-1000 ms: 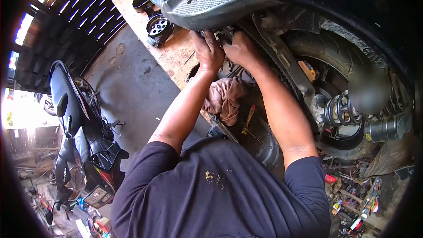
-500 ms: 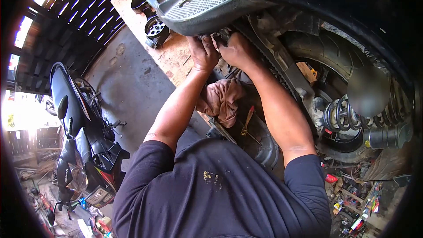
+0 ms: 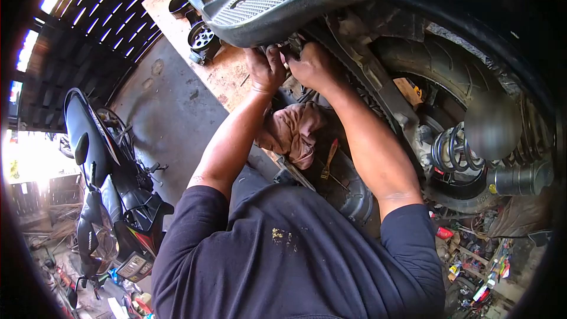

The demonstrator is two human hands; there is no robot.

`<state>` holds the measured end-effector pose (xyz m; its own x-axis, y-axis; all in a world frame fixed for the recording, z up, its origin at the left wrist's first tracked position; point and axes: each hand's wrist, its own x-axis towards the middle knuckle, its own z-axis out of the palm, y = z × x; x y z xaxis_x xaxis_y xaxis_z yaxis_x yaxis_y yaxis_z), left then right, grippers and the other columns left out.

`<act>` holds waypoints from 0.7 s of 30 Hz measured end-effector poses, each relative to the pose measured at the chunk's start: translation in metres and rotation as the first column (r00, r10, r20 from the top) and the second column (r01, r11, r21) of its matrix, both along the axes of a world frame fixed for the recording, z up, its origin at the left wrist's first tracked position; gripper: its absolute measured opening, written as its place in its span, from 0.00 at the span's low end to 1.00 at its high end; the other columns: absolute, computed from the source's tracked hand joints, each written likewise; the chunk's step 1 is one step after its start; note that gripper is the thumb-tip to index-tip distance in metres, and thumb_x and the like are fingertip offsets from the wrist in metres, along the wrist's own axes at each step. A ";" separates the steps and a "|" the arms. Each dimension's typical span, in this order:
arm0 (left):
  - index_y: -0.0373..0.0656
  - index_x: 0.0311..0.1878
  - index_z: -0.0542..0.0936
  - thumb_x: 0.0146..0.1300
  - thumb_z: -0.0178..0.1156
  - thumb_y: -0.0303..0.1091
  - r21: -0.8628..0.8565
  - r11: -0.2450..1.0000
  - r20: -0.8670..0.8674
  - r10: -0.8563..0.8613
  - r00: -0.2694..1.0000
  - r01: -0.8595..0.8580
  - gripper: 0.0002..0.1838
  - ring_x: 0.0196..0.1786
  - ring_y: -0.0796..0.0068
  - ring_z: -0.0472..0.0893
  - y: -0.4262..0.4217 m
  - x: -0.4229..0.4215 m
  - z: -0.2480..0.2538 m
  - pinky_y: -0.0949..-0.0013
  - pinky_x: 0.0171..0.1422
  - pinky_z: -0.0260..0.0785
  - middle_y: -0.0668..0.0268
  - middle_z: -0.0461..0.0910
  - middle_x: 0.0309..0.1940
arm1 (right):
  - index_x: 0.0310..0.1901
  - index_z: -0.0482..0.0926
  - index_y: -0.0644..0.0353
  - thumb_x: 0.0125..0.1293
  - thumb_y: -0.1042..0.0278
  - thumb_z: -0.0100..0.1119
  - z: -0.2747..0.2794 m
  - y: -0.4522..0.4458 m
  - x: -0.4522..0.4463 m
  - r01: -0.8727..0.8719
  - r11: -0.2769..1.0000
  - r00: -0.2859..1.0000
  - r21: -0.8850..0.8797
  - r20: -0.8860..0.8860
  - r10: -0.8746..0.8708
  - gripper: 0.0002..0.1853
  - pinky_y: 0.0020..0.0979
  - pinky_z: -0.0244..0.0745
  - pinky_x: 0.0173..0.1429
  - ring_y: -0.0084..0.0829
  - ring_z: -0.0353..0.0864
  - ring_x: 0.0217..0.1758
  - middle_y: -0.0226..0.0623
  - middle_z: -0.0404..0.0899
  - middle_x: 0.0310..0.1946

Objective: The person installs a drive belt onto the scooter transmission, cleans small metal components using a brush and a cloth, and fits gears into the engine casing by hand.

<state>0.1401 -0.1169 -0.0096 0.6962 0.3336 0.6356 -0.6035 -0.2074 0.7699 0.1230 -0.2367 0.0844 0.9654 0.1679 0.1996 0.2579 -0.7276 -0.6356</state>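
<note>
Both hands are close together under the textured footboard of a scooter, at its engine side. My left hand has its fingers curled up beneath the footboard's lower edge, thumb upward; its fingertips are partly hidden. Just to the right, my right hand is closed, fingers pointing in toward the left hand. Whatever lies in the fingers is too small and shaded to make out. Below the hands a crumpled brown rag lies on the engine parts, with a brush beside it.
A rear wheel and a coil-spring shock absorber are on the right. Left of the hands, a wooden board holds a round black part with a metal hub. A dark motorcycle stands on the left, and clutter covers the lower right.
The view has shifted slightly. Both hands stay together under the footboard; the left thumb and right fingers have moved only a little.
</note>
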 end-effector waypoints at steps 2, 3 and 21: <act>0.31 0.62 0.57 0.69 0.47 0.43 0.060 0.995 0.071 0.069 0.995 -0.074 0.28 0.40 0.64 0.72 0.002 0.007 -0.003 0.66 0.46 0.64 0.54 0.71 0.42 | 0.40 0.81 0.68 0.57 0.44 0.64 0.002 0.000 0.000 -0.006 0.998 0.999 0.056 0.051 0.003 0.28 0.45 0.74 0.48 0.56 0.80 0.46 0.62 0.79 0.39; 0.33 0.59 0.60 0.70 0.46 0.45 0.113 0.982 0.147 0.136 0.980 -0.153 0.25 0.25 0.74 0.69 0.002 0.011 -0.004 0.71 0.31 0.63 0.62 0.70 0.30 | 0.41 0.81 0.68 0.56 0.44 0.64 0.004 0.000 0.000 0.022 1.000 0.999 -0.001 -0.025 -0.022 0.28 0.45 0.74 0.49 0.56 0.80 0.48 0.62 0.79 0.41; 0.27 0.66 0.54 0.64 0.52 0.36 0.180 0.978 0.089 0.086 0.992 -0.101 0.33 0.53 0.50 0.77 0.010 0.006 -0.003 0.59 0.60 0.66 0.43 0.75 0.51 | 0.55 0.75 0.64 0.55 0.49 0.66 -0.016 -0.001 0.003 -0.009 1.000 0.959 0.027 0.283 0.001 0.32 0.43 0.70 0.59 0.52 0.74 0.59 0.60 0.75 0.54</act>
